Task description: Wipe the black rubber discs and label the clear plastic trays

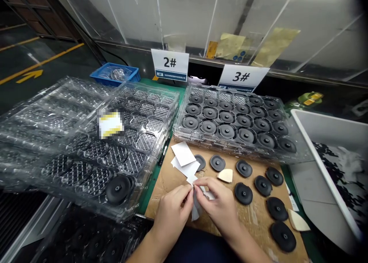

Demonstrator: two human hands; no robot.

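Note:
My left hand and my right hand meet above the brown cardboard, fingertips pinched together on a thin whitish sheet that hangs down between them. Just beyond the fingers lie white paper squares, partly overlapping. Several black round parts are spread over the cardboard, mostly to the right of my hands. A cream wedge-shaped piece rests near my right hand, and another cream wedge is at the right edge.
A clear tray of black round parts stands behind the cardboard. Stacked clear trays fill the left, one holding a black part. A blue basket sits behind; a white bin with black pieces is at right.

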